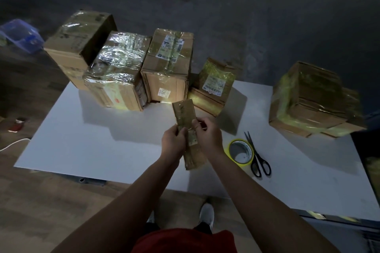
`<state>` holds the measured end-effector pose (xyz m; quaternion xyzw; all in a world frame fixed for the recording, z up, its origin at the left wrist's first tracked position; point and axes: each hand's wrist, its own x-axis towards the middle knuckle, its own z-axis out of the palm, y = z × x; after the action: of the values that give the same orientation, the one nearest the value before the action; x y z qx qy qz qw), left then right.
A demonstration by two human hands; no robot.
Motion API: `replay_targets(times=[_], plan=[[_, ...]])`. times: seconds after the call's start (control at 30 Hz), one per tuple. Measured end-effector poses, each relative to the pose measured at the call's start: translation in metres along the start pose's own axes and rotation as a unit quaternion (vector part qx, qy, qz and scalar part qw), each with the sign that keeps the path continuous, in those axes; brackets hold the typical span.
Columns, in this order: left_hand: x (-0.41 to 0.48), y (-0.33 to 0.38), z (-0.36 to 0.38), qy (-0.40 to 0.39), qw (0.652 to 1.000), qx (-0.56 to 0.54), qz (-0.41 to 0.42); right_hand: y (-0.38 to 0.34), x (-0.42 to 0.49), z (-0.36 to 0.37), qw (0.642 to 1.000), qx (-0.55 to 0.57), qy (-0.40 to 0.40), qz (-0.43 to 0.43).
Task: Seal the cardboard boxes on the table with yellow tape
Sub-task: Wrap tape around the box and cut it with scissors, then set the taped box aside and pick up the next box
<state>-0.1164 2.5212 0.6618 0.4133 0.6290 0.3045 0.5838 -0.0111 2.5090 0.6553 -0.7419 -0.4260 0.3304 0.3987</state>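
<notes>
Left hand [173,139], right hand [208,135] grip box [184,114]; label [163,91] "825"

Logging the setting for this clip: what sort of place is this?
Probably a dim indoor packing spot: taped cardboard boxes stand on a white table, with a yellow tape roll and scissors near its front edge.
</notes>
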Motion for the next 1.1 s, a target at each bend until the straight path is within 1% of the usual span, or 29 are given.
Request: replay_targets(times=[0.07, 0.13, 0.2, 0.27, 0.33, 0.4, 0.47, 0.53, 0.63, 0.73, 0.8, 0.87, 0.93, 1.03, 1.1], plan=[[0.002, 0.002, -0.005, 0.022, 0.998, -0.051, -0.022, 0.003, 0.001, -0.002, 1.000, 0.002, -0.019, -0.009], [0.005, 0.004, -0.013, 0.019, 0.993, -0.105, -0.055, 0.010, 0.006, -0.004, 0.999, -0.026, -0.038, -0.008], [0.007, 0.005, -0.021, -0.009, 0.986, -0.148, -0.083, 0.012, 0.011, -0.009, 0.997, -0.030, -0.058, 0.051], [0.007, 0.005, -0.025, -0.040, 0.980, -0.169, -0.097, 0.009, 0.016, -0.015, 0.983, 0.039, -0.122, 0.128], [0.007, 0.004, -0.025, -0.052, 0.981, -0.163, -0.095, 0.005, 0.018, -0.020, 0.971, 0.083, -0.159, 0.158], [0.009, 0.006, -0.021, -0.063, 0.985, -0.137, -0.086, 0.003, 0.017, -0.021, 0.975, 0.065, -0.147, 0.156], [0.010, 0.007, -0.017, -0.079, 0.991, -0.082, -0.074, 0.004, 0.015, -0.017, 0.982, 0.035, -0.115, 0.148], [0.010, 0.006, -0.015, -0.069, 0.994, -0.036, -0.073, 0.005, 0.015, -0.013, 0.986, 0.016, -0.089, 0.141], [0.011, 0.004, -0.012, -0.041, 0.994, -0.045, -0.088, 0.006, 0.016, -0.013, 0.991, -0.022, -0.066, 0.117], [0.012, 0.004, -0.008, -0.015, 0.996, -0.055, -0.076, 0.006, 0.015, -0.013, 0.994, -0.054, -0.037, 0.091], [0.012, 0.002, -0.008, -0.016, 0.997, -0.047, -0.051, 0.004, 0.015, -0.012, 0.993, -0.055, -0.030, 0.104], [0.012, 0.000, -0.009, -0.023, 0.998, -0.048, -0.027, 0.002, 0.017, -0.012, 0.988, -0.070, -0.047, 0.129], [0.012, -0.001, -0.010, -0.029, 0.998, -0.052, -0.023, 0.001, 0.018, -0.014, 0.986, -0.074, -0.060, 0.138], [0.012, -0.002, -0.011, -0.030, 0.997, -0.060, -0.031, -0.004, 0.019, -0.019, 0.989, -0.084, -0.042, 0.113], [0.013, -0.002, -0.009, -0.033, 0.998, -0.054, -0.014, -0.006, 0.017, -0.022, 0.991, -0.094, -0.010, 0.092]])
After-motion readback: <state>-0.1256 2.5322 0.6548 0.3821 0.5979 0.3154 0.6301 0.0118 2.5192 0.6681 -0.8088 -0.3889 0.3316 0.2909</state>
